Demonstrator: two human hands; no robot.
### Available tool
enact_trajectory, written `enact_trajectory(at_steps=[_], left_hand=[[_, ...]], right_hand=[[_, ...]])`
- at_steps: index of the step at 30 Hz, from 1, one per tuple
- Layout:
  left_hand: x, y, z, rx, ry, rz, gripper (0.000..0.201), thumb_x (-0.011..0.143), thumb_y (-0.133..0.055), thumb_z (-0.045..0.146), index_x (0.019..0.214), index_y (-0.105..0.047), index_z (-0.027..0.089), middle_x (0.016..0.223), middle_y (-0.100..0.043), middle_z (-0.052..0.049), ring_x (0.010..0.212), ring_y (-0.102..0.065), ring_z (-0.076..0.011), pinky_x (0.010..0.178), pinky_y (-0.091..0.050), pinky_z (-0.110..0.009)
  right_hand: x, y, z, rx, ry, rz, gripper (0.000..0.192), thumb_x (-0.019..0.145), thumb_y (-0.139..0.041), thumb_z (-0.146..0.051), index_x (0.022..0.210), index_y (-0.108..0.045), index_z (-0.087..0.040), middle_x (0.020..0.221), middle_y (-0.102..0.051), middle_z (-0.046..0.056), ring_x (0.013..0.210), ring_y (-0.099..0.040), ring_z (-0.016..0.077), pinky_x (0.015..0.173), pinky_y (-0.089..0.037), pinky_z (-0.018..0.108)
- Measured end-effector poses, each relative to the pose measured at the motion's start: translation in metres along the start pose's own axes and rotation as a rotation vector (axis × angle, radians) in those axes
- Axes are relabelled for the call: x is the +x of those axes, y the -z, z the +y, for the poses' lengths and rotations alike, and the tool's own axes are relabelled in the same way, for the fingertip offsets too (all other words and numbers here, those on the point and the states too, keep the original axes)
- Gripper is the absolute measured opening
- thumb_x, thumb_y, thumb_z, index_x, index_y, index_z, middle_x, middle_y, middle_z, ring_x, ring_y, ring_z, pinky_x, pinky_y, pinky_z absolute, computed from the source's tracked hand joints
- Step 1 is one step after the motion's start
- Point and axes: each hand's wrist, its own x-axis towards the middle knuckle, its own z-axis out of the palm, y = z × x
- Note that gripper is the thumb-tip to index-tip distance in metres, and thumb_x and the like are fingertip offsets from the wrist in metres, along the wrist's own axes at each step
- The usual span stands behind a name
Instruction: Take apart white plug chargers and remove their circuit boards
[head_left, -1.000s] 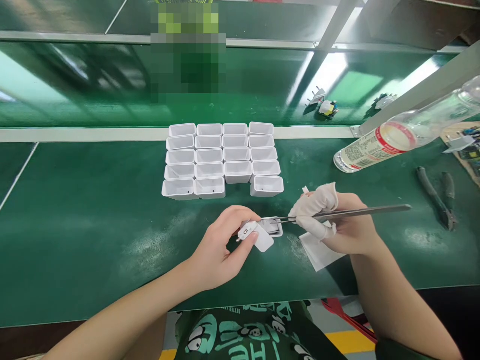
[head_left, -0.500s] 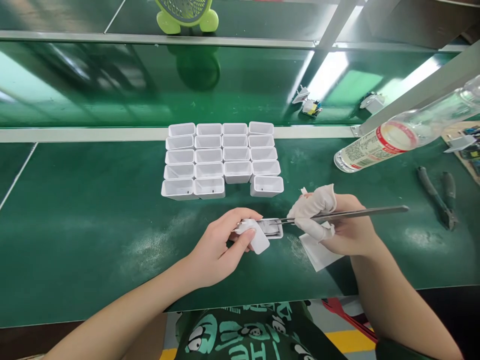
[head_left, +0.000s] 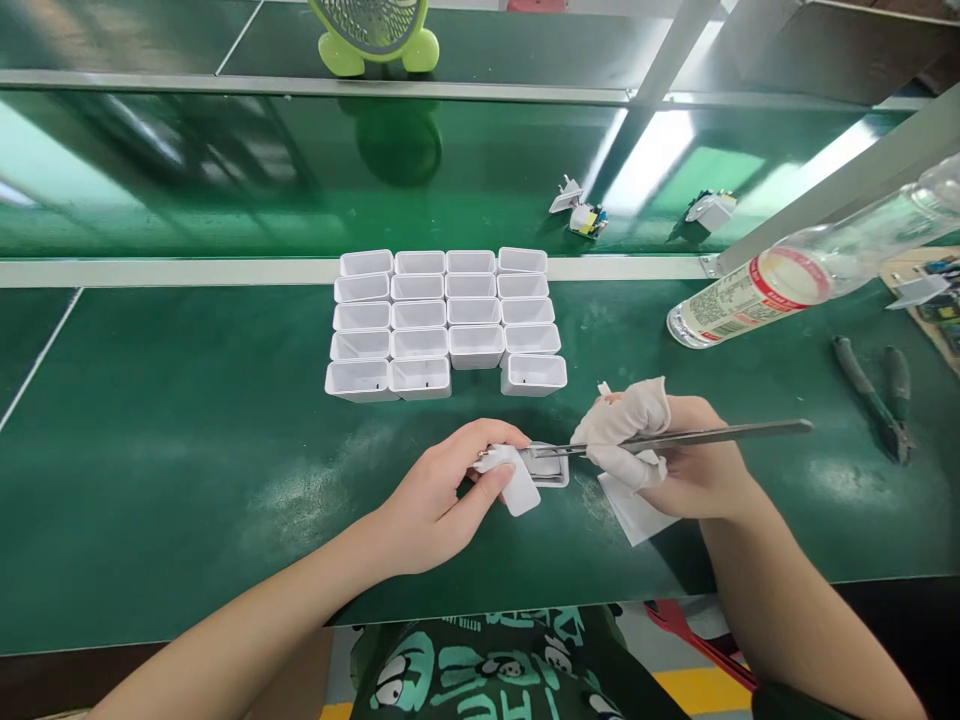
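My left hand [head_left: 442, 500] is closed around a small white plastic case [head_left: 553, 478] and pinches a white cover with metal pins [head_left: 517, 490] at the case's left end. The inside of the case faces up; what lies in it is too small to make out. My right hand [head_left: 675, 450], with white finger cots on some fingers, grips metal tweezers [head_left: 727, 434]. Their tips point left and reach into the case near the left fingertips. Below the right hand, a folded white piece [head_left: 634, 510] lies on the table, partly hidden by the hand.
Rows of open white cases [head_left: 420, 345] stand beyond my hands. A clear bottle [head_left: 757, 290] with a label and dark-handled cutters [head_left: 874, 400] are on the right. Small circuit boards [head_left: 589, 220] lie at the back. A green fan [head_left: 375, 35] stands on the upper shelf.
The view has shifted slightly. Both hands stay close together at the case, and the tweezers remain in it with only a small movement.
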Motion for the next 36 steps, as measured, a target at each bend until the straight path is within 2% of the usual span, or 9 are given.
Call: enact_trajectory(at_steps=[6, 12, 16, 22, 28, 36], left_hand=[[0.000, 0.001, -0.001, 0.014, -0.035, 0.010, 0.025, 0.100, -0.044, 0.029, 0.124, -0.054, 0.026, 0.122, -0.061, -0.007, 0.110, -0.060, -0.0193, 0.078, -0.054, -0.027], [0.000, 0.000, -0.001, 0.026, -0.027, 0.010, 0.025, 0.100, -0.045, 0.027, 0.123, -0.054, 0.028, 0.123, -0.060, -0.005, 0.109, -0.060, -0.0172, 0.085, -0.052, -0.027], [0.001, 0.000, 0.000, 0.013, -0.036, 0.009, 0.024, 0.100, -0.046, 0.026, 0.122, -0.054, 0.029, 0.122, -0.060, -0.002, 0.109, -0.059, -0.0155, 0.091, -0.050, -0.027], [0.002, 0.000, -0.001, 0.016, -0.041, 0.025, 0.026, 0.100, -0.046, 0.026, 0.124, -0.054, 0.028, 0.122, -0.060, -0.004, 0.107, -0.059, -0.0154, 0.087, -0.051, -0.026], [0.002, 0.000, -0.002, 0.015, -0.019, 0.029, 0.025, 0.100, -0.046, 0.027, 0.124, -0.054, 0.031, 0.122, -0.060, 0.000, 0.102, -0.060, -0.0113, 0.084, -0.050, -0.020], [0.001, 0.001, -0.001, 0.016, -0.012, 0.028, 0.025, 0.100, -0.046, 0.029, 0.124, -0.054, 0.032, 0.122, -0.061, 0.001, 0.103, -0.062, -0.0124, 0.083, -0.051, -0.021]], right_hand=[[0.001, -0.004, 0.001, 0.012, 0.040, -0.028, 0.013, 0.084, -0.068, -0.015, 0.089, -0.062, -0.027, 0.072, -0.061, 0.000, 0.066, -0.060, 0.0172, 0.072, -0.055, 0.037], [0.001, -0.004, 0.001, 0.111, 0.043, -0.028, 0.019, 0.081, -0.069, -0.009, 0.087, -0.062, -0.025, 0.072, -0.057, -0.001, 0.068, -0.058, 0.0168, 0.069, -0.052, 0.036], [0.001, -0.001, -0.003, 0.202, -0.024, 0.037, 0.019, 0.077, -0.075, -0.011, 0.083, -0.061, -0.022, 0.069, -0.055, -0.001, 0.065, -0.055, 0.0155, 0.066, -0.051, 0.033], [0.009, -0.003, -0.010, 0.125, -0.258, 0.046, 0.016, 0.082, -0.072, -0.012, 0.083, -0.058, -0.020, 0.077, -0.059, -0.001, 0.062, -0.058, 0.0104, 0.055, -0.049, 0.022], [0.007, -0.003, -0.010, 0.244, -0.124, 0.152, 0.015, 0.085, -0.065, -0.008, 0.083, -0.058, -0.022, 0.074, -0.058, -0.002, 0.065, -0.061, 0.0129, 0.059, -0.052, 0.026], [0.005, -0.004, -0.002, 0.212, -0.098, 0.107, 0.025, 0.079, -0.066, -0.001, 0.085, -0.053, -0.022, 0.076, -0.059, -0.003, 0.070, -0.061, 0.0150, 0.064, -0.050, 0.030]])
